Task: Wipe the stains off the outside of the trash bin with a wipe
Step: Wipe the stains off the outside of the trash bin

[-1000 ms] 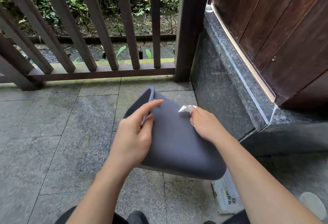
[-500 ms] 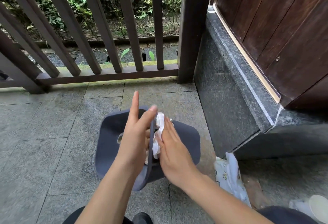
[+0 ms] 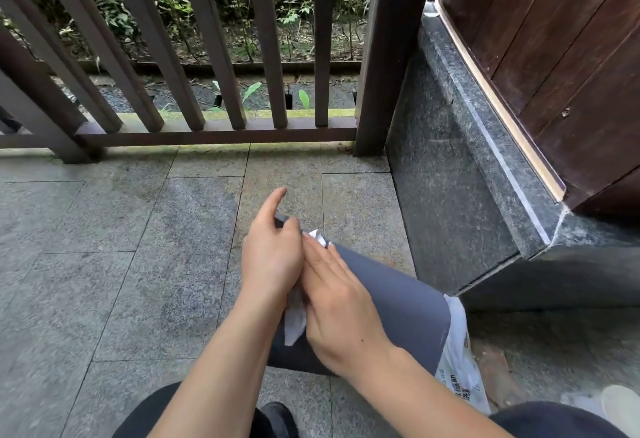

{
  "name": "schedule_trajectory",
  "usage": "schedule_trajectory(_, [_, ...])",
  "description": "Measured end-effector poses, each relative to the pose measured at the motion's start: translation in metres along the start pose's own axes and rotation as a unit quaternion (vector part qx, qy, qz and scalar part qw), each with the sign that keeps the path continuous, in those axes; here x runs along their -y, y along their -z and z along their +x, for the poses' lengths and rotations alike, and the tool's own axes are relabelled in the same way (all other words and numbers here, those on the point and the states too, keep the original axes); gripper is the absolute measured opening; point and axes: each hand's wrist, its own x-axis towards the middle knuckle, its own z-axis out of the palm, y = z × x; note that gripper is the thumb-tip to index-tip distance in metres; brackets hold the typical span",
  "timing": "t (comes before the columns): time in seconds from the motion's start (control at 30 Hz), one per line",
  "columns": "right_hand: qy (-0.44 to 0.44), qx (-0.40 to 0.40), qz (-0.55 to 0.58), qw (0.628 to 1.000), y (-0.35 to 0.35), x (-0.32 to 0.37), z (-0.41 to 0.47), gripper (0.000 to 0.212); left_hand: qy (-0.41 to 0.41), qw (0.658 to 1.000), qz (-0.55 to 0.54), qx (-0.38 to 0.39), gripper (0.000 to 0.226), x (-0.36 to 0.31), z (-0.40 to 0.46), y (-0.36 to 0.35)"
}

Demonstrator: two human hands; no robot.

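1. the trash bin (image 3: 398, 302), dark grey-blue, lay tilted in the lower centre of the frame, its smooth outer wall facing up and to the right, its rim end toward the upper left behind the hands.
2. the left hand (image 3: 272, 254) was at the rim end of the bin. its index finger pointed straight toward the top of the frame, and the thumb lay on the rim corner. the other fingers were hidden, so whether they were clenched on the rim could not be told.
3. the right hand (image 3: 341, 313) lay flat on the outer wall, fingers (image 3: 318, 257) straight and close together, pressing the wipe (image 3: 294, 319) against the bin, not curled round it.
4. the wipe was white and crumpled. one end showed past the right fingertips near the rim, the other hung out between the two wrists.
5. a white plastic bag (image 3: 460, 368) with printing lay on the floor, touching the bin's lower right end.
6. the floor (image 3: 121, 264) was grey stone paving.
7. a dark wooden railing (image 3: 207, 56) crossed the upper left of the frame, greenery behind it.
8. a dark stone ledge (image 3: 485, 146) ran down the right side beneath a brown wooden wall (image 3: 561, 56).
9. dark trousers (image 3: 554, 420) showed along the bottom edge.
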Motion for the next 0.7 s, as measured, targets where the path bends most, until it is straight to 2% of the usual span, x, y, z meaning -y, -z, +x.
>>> schedule_trajectory(0.1, [-0.033,-0.009,0.000,0.999,0.004,-0.004,-0.001,0.053,-0.044,0.998,0.043,-0.025,0.043,-0.001,-0.002,-0.004])
schedule_trajectory(0.2, [-0.174,-0.023,0.014,0.984,0.013,-0.015,0.007,0.025,-0.063,0.996,0.058,-0.018,0.032,0.003,-0.006,-0.008])
schedule_trajectory(0.27, [-0.230,-0.039,0.039,0.972,0.015,-0.019,0.011,0.017,-0.032,0.999,0.034,0.026,0.033,0.007,-0.007,-0.009])
schedule_trajectory(0.33, [-0.216,-0.036,0.043,0.975,0.011,-0.012,0.011,0.026,0.061,0.994,-0.044,0.073,0.037,0.011,-0.004,-0.012])
schedule_trajectory(0.43, [-0.185,0.005,0.068,0.980,-0.002,0.001,0.002,0.030,0.204,0.965,-0.129,0.106,0.043,0.017,0.001,-0.016])
schedule_trajectory(0.53, [-0.171,0.048,0.091,0.980,-0.010,0.007,-0.004,0.030,0.258,0.940,-0.209,0.078,0.050,0.027,0.002,-0.018])
schedule_trajectory(0.7, [-0.117,0.073,0.102,0.985,-0.022,0.010,-0.012,0.034,0.313,0.924,-0.219,0.001,0.043,0.043,0.010,-0.014])
